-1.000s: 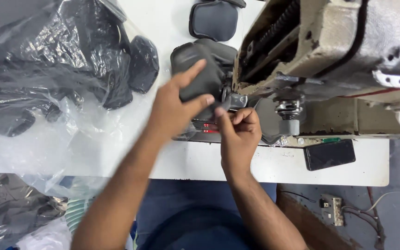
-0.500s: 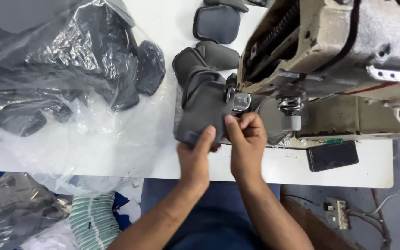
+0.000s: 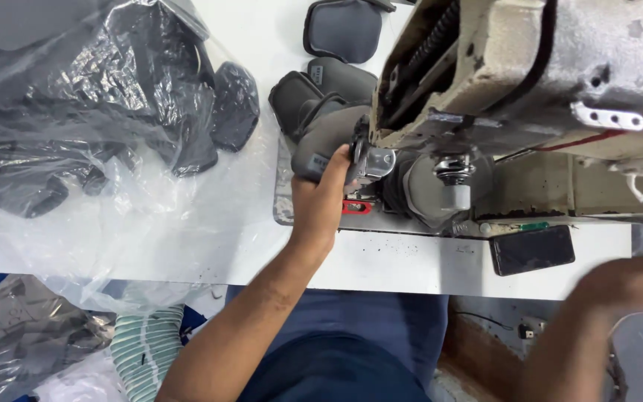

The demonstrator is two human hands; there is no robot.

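Head view: my left hand (image 3: 327,195) grips the grey padded piece (image 3: 329,138) at the sewing machine (image 3: 530,82), near the table's (image 3: 381,260) front edge. My right hand (image 3: 630,283) is blurred off the front right corner; I cannot tell its state. Plastic bags (image 3: 76,112) crowd the left side. The piece is curved with dark edging.

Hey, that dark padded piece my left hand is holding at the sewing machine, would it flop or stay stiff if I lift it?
The dark padded piece probably bends softly: it curves under the left hand. It looks light, like foam-backed fabric. Its matte surface likely won't slip.
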